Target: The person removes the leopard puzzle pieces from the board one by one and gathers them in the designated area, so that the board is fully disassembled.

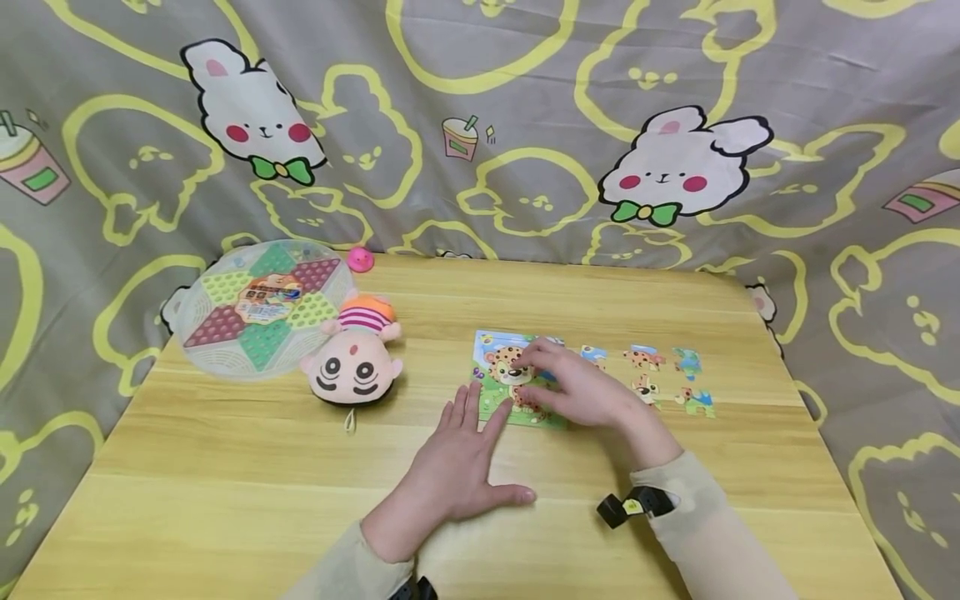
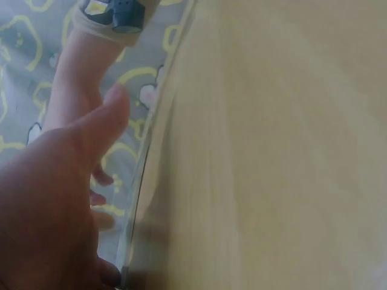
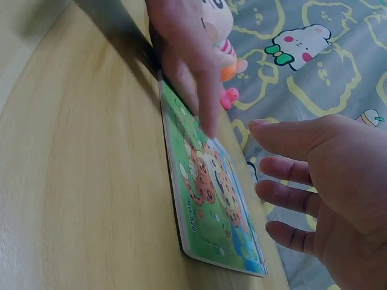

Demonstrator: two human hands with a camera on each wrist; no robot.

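Nearest the camera, a pale right sleeve [image 1: 720, 525] and left sleeve [image 1: 337, 567] are stretched over the wood-grained surface [image 1: 225, 500], a black wrist camera [image 1: 637, 505] being strapped at the right cuff. The left hand [image 1: 461, 467] is spread with its fingers straight and its thumb held out; nothing is gripped, and its fingertips are laid at the near left corner of a puzzle board [image 1: 495, 412]. The right hand [image 1: 581, 387] is held over the board's right half, fingers loosely bent and thumb apart; nothing can be seen between them.

The board is placed a little right of the surface's middle. Its leopard picture is turned with the head towards the far edge; which sides are longer cannot be told. An orange, dark-spotted leopard with a pale muzzle is shown against blue sky and green grass, and the rim is rounded at the corner.

Five loose puzzle pieces [image 1: 687, 363] are laid in two rows between the board and the right edge. A plush doll [image 1: 352, 358], head towards the near edge, and a round game board [image 1: 225, 325] are set near the far left corner, with a pink toy [image 1: 361, 259] at the far edge.
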